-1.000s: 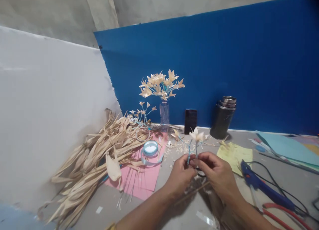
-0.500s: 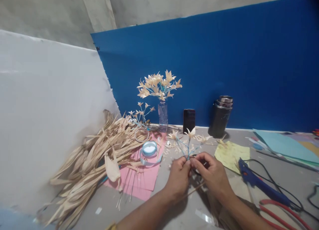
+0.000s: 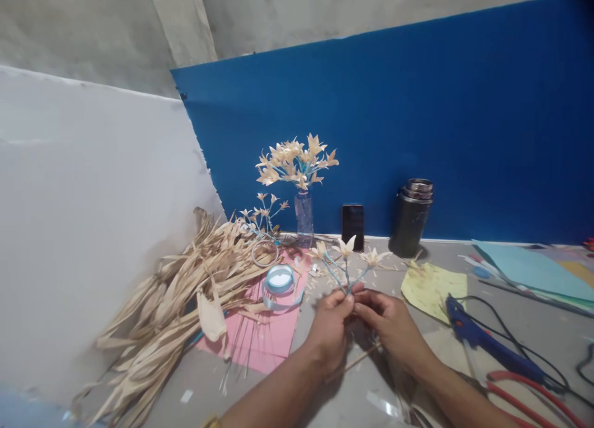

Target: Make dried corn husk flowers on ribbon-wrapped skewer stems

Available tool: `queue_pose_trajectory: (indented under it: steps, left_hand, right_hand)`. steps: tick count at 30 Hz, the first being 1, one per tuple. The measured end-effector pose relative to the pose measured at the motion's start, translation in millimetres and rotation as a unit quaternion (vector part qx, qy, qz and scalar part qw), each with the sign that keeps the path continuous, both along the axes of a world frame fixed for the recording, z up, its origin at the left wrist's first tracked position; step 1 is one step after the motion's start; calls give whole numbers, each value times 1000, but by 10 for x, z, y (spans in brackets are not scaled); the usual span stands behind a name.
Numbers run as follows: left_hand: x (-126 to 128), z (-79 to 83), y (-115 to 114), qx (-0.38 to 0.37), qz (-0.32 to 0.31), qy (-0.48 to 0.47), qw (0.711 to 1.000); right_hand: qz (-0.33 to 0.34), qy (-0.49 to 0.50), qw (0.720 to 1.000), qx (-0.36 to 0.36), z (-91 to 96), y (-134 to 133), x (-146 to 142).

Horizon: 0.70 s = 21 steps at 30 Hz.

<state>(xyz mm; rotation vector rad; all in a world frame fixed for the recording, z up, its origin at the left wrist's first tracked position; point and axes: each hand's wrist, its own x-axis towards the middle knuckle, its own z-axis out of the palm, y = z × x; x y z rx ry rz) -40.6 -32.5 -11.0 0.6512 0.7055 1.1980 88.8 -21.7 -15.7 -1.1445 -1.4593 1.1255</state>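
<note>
As forearms converge, left hand pinching flower stems, right hand alongside, its grip unclear

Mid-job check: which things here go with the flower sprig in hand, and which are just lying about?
Likely belong:
three-flower sprig, pinched by the left hand, right hand close beside
dried husks
light-blue ribbon roll
blue glue gun

Probably just lying about:
smartphone
dark uncapped flask
light-blue paper
</note>
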Motion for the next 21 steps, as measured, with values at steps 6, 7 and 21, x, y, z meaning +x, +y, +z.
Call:
queue_pose_trajectory:
  steps: [6, 7, 21]
  left_hand:
    - [59, -14, -34, 3, 18, -38, 999]
    - [64, -10, -39, 0, 19, -35, 999]
    - [-89, 186, 16, 148, 151, 288, 934]
  right_hand:
    - [21, -27, 998, 43, -10, -26, -10]
    - [22, -27, 998, 44, -16, -25, -9]
    - [-18, -89, 992, 84, 37, -50, 18]
